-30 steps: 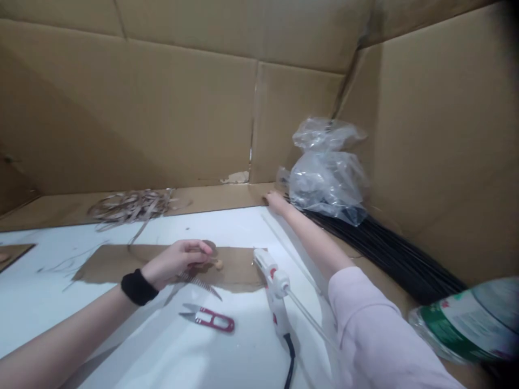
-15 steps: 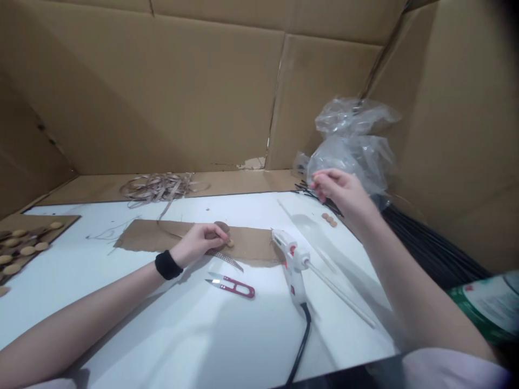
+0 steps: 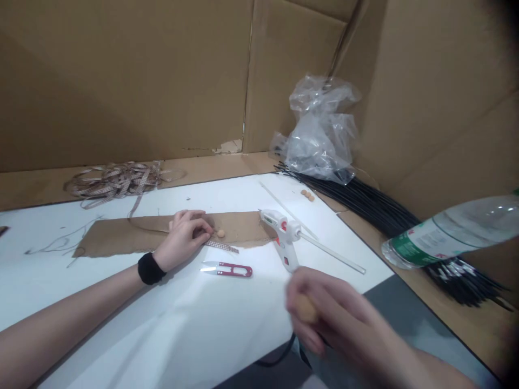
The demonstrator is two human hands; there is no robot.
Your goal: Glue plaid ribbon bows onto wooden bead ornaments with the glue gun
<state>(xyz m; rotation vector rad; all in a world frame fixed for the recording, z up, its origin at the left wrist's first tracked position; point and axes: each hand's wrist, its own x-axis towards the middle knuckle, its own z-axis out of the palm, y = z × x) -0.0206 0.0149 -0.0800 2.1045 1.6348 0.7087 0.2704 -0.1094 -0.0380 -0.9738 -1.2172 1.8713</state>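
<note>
My left hand rests on a strip of brown cardboard, its fingertips pinched together on something I cannot make out. Just beyond those fingertips lies a small tan round piece. A checked ribbon passes under this hand, its end showing on the near side. Close to the camera, my right hand is blurred, with fingers curled around a tan round piece. Past it lies a white glue gun, a clear glue stick in its back. Red-handled thread snips lie below the cardboard.
A tangle of checked ribbon lies at the back left. Toward the right are several tan round pieces, a clear plastic bag, a bundle of black rods and a water bottle. Cardboard walls stand behind.
My right hand has come from beside the plastic bag back toward me, holding the tan round piece. My left hand remains on the cardboard. The view has turned right, bringing more of the bottle in.
</note>
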